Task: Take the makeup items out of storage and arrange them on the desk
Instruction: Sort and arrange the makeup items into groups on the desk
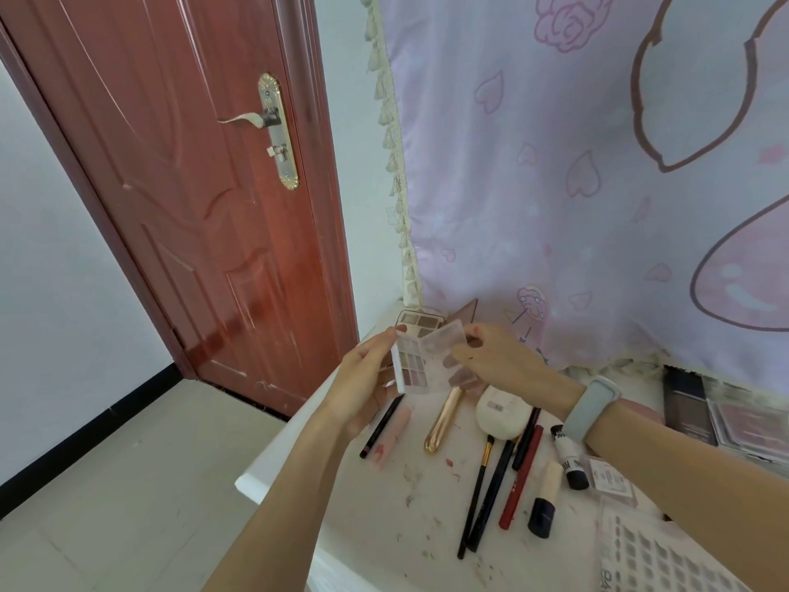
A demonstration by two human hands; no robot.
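Makeup items already lie spread over the white desk (341,527): a black pencil (381,426), a pink tube (390,437), a gold tube (442,420), a round white compact (501,414), a brush (476,493), a red pencil (521,476) and a dark-capped lipstick (544,502). I judge the step in hand to be the placing of one more piece, the eyeshadow palette (412,365), which I hold up in the air over the far left part of the desk, just in front of a second palette (420,321) that sits by the curtain (597,185).

My left hand (363,378) cups the palette's left edge, fingers lightly curled round it with the thumb up at its top corner. My right hand (495,356) pinches the clear lid, which stands part way open; the fingers show through the plastic. Whether I am opening or closing the lid I cannot tell.

Next I would need to settle the lid and lower the palette flat onto bare desk, likely beside the other palette, without knocking the pencil and tubes just below it. A white basket (666,557) at the near right, probably the storage, may hold more; its contents are not clear from here.
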